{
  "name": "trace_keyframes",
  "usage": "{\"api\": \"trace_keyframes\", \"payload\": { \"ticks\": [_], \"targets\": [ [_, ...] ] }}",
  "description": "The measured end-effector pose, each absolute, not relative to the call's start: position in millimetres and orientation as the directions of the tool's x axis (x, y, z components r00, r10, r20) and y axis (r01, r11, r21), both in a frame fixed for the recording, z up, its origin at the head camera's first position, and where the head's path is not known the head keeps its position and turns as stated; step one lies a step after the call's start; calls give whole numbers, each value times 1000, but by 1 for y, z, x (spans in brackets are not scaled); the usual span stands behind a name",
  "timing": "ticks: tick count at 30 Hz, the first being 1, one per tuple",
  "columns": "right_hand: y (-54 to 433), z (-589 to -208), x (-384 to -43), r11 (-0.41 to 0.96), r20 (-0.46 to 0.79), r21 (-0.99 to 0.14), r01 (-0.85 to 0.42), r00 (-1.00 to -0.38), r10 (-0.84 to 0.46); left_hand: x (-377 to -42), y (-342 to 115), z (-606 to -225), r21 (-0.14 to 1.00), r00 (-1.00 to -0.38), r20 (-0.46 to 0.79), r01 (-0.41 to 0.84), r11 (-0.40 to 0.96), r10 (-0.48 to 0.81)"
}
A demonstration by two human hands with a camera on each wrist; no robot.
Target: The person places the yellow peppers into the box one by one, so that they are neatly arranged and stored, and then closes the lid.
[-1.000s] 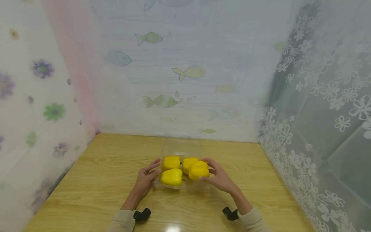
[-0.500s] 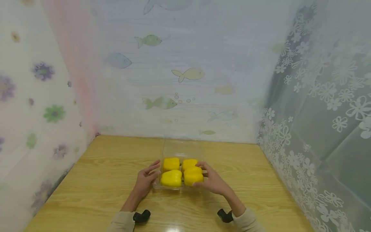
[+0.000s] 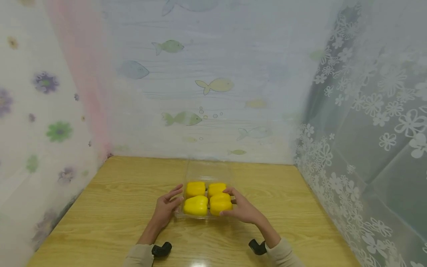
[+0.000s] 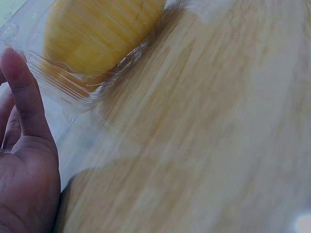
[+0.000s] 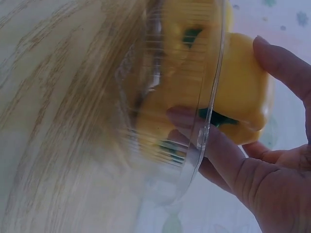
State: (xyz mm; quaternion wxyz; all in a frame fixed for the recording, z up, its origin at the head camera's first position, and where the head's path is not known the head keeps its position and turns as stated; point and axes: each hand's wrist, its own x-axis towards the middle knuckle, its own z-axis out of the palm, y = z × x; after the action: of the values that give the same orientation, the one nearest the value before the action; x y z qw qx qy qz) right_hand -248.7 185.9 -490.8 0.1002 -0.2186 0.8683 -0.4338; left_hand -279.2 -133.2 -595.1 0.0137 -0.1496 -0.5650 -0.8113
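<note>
In the head view, a clear plastic clamshell box (image 3: 208, 171) lies with its lid raised toward the back. Several yellow bell peppers sit in its base, among them the front-left pepper (image 3: 195, 205) and two at the back. My right hand (image 3: 245, 208) grips the front-right yellow bell pepper (image 3: 220, 203) between thumb and fingers; in the right wrist view, one fingertip shows through the box's clear wall (image 5: 182, 170). At the box's left side, my left hand (image 3: 164, 208) has its fingers extended, with the thumb at the rim in the left wrist view.
A wood-grain table (image 3: 273, 193) bears the box. Behind it hangs a fish-print curtain (image 3: 213, 122), with flower-print sheets at the left and right. A black wrist mount (image 3: 161, 249) is on the left forearm, another (image 3: 257, 246) on the right.
My right hand has moved left and slightly toward me, lowering the bell pepper from over the box's right edge into the front-right of the base. The left hand has stayed in place.
</note>
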Motion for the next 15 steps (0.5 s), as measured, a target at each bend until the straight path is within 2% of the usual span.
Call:
{"api": "trace_keyframes", "payload": {
  "ticks": [9, 15],
  "targets": [
    [183, -487, -249, 534, -14, -804, -263, -888, -459, -278, -134, -594, 919, -956, 256, 194, -344, 143],
    [187, -491, -252, 516, 17, -803, -299, -877, -481, -279, -134, -595, 915, -952, 266, 199, -351, 153]
  ]
}}
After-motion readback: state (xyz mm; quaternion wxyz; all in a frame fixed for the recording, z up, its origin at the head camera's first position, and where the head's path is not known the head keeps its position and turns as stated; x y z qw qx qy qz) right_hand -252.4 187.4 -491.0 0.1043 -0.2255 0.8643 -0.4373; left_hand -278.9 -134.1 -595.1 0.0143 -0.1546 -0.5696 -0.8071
